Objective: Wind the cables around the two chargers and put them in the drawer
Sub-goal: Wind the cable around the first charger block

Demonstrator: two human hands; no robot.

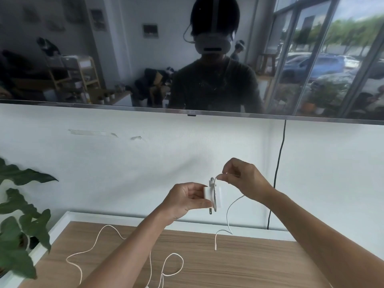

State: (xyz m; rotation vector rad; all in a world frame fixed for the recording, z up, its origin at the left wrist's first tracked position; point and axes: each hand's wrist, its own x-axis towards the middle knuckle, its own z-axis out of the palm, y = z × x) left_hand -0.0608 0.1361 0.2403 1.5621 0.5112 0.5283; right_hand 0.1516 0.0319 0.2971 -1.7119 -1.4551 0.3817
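Only the head view here, so that's what we've got. We're holding a small white square plug-in charger (211, 194) up in front of the pale wall, above the wood-grain cabinet top (239, 265). Our left hand (185, 199) grips the charger's body between thumb and fingers, prongs poking out the bottom. Our right hand (241, 177) pinches its thin white cable (228, 217) just above the charger. So the hands are close together but not touching, each clamped on its own bit.

Step-wise, we'd say we're mid-wind on the first charger: a few loops already sit around the body, and a short tail hangs down with the connector end dangling just over the wood. Next move probably calls for keeping the cable snug while bringing another turn around, then tucking that loose tail so it doesn't spring off.

Count: one charger in hand. A second long white cable (87, 252) lies in loose curls on the cabinet top, running out of the bottom of the shot; its charger isn't visible, so we can only confirm one. Two cables total. No drawer in sight either.
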